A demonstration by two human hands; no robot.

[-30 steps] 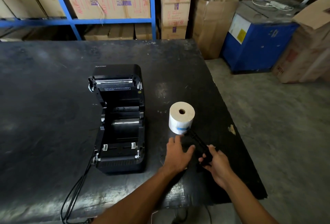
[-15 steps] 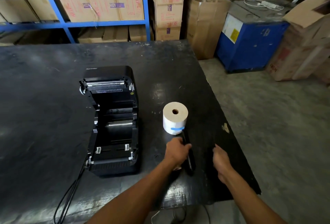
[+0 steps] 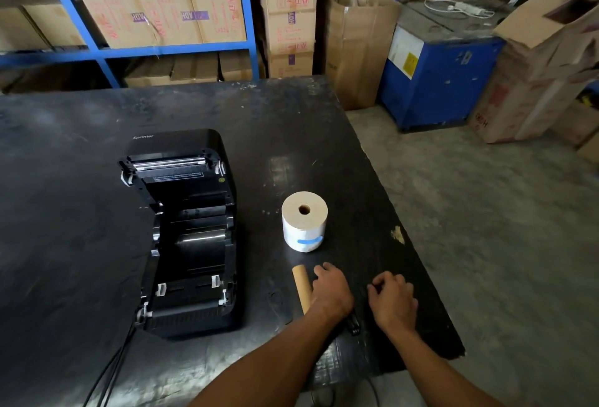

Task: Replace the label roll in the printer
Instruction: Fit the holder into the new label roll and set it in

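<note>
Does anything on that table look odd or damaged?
Mostly normal. The printer lies open with no roll inside, a bare cardboard core lies beside the left hand, and the new roll stands on end. The table has a pale chipped patch near its right edge.

— Sleeves anywhere?
— None in view. Bare forearms from the bottom edge up to the wrists.
— Gloves?
— None. Left hand bare, right hand bare too.
— Rings, watch, bands?
— Nothing worn on either wrist, as far as can be made out. Fingers too small and dim to tell about rings.
— Anything else of the body?
— Only two arms and two hands; rest out of frame.
</note>
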